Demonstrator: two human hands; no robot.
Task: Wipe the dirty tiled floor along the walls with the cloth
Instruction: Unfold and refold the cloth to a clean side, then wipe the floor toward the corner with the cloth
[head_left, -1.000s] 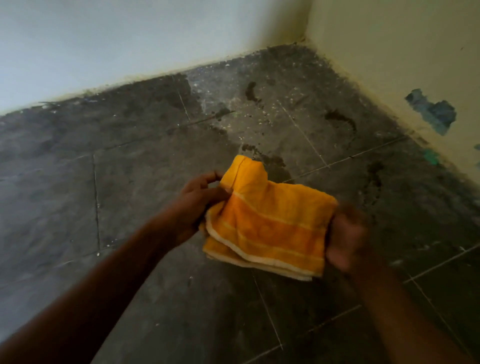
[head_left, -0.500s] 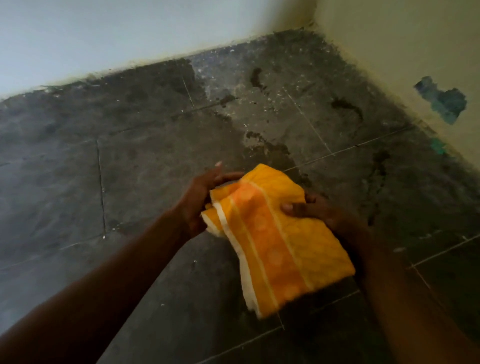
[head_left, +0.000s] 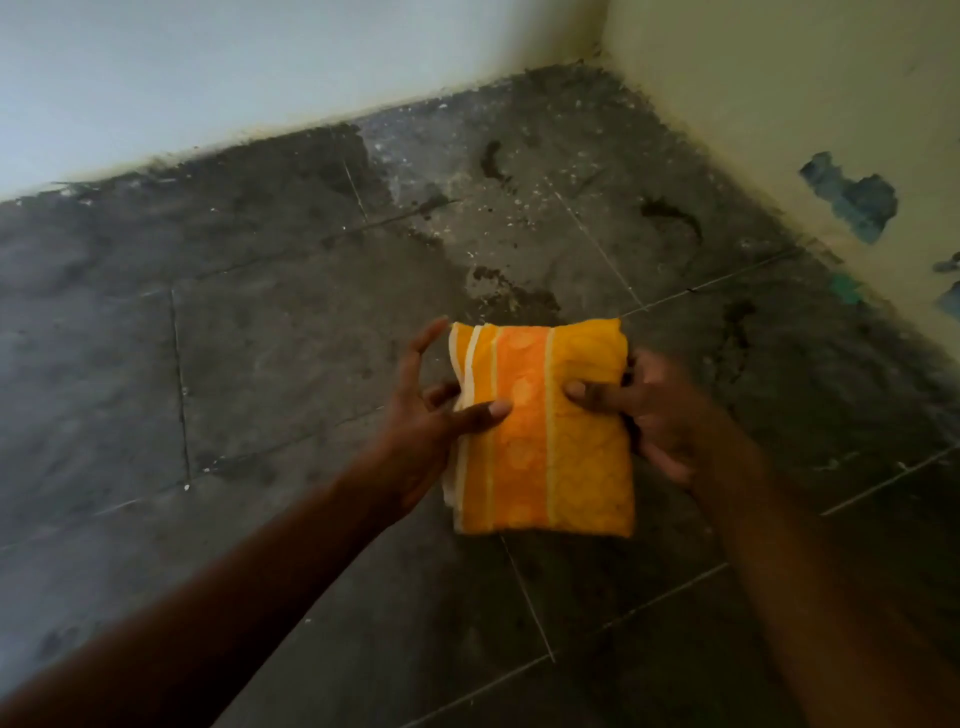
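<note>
An orange and yellow striped cloth (head_left: 545, 452), folded into a flat rectangle, is held in the air above the dark tiled floor (head_left: 260, 364). My left hand (head_left: 421, 415) grips its left edge, thumb pressed on top and index finger stretched out. My right hand (head_left: 649, 410) holds the right edge with the thumb on top and the fingers underneath. The floor is dirty, with dark smears and pale specks toward the corner (head_left: 597, 57).
A pale wall (head_left: 234, 67) runs along the back and a cream wall (head_left: 779, 78) along the right, meeting in a corner. The right wall has patches of chipped blue-green paint (head_left: 852, 202). Dark grime lines the base of both walls.
The cloth went from loosely bunched and hanging to a neat flat rectangle. Both hands shifted to grip its opposite side edges, and the view tilted slightly.
</note>
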